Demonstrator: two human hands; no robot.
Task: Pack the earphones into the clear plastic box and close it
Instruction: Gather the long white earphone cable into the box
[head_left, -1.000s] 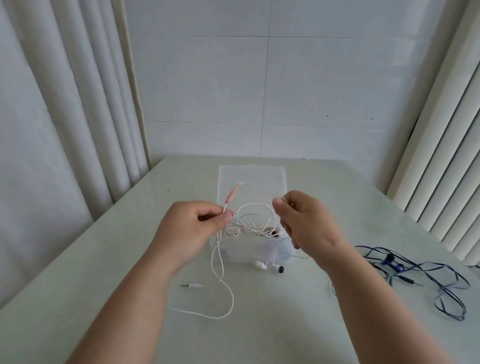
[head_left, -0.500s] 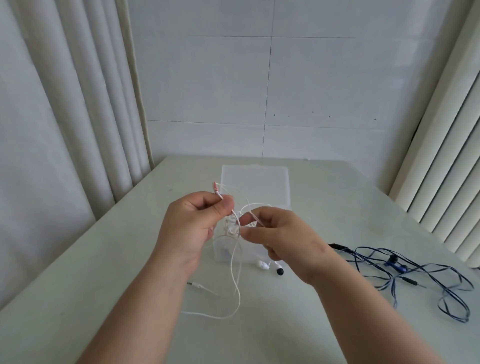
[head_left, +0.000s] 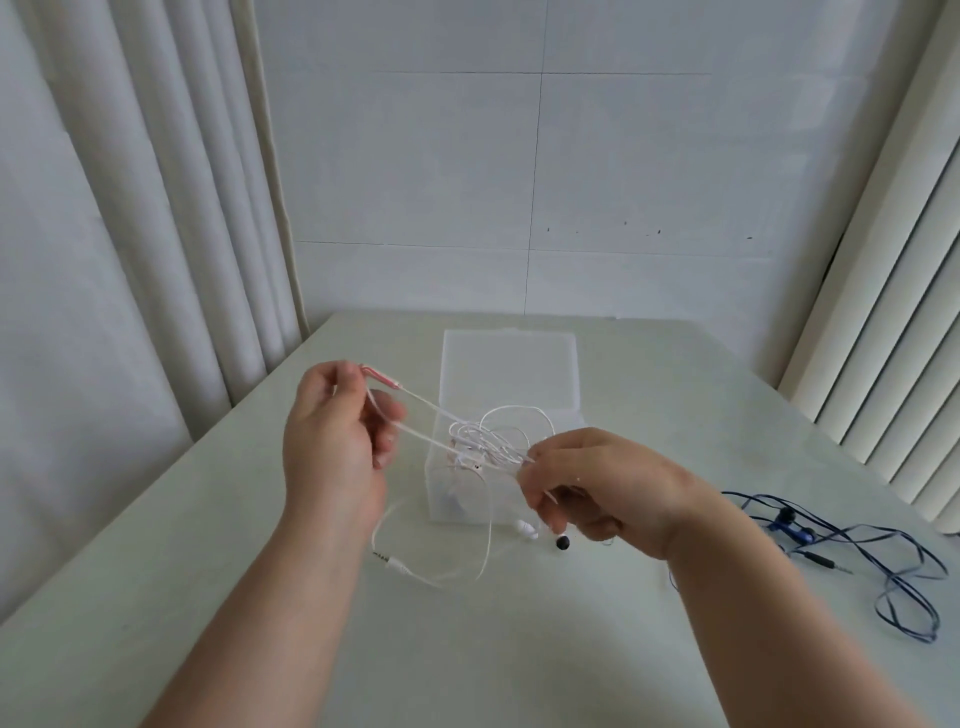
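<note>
The clear plastic box (head_left: 462, 499) stands open in the middle of the table, its lid (head_left: 509, 369) tipped back behind it. White earphones (head_left: 491, 441) form a tangled bunch above the box opening. My left hand (head_left: 332, 441) pinches the cable near its pink inline remote (head_left: 382, 378), left of the box. My right hand (head_left: 597, 488) grips the bunched cable loops at the box's right front. A loose length of cable trails down to the table, ending in the jack plug (head_left: 384, 558). Two earbuds (head_left: 527, 530) lie in front of the box.
Blue earphones (head_left: 795, 532) lie in a loose tangle on the table at the right. Curtains hang at the left, vertical blinds at the right, and a white tiled wall stands behind the table (head_left: 208, 597).
My left hand has moved left and up, pulling the cable taut from the bunch. My right hand has shifted right and down with the loops. The view has tilted slightly.
</note>
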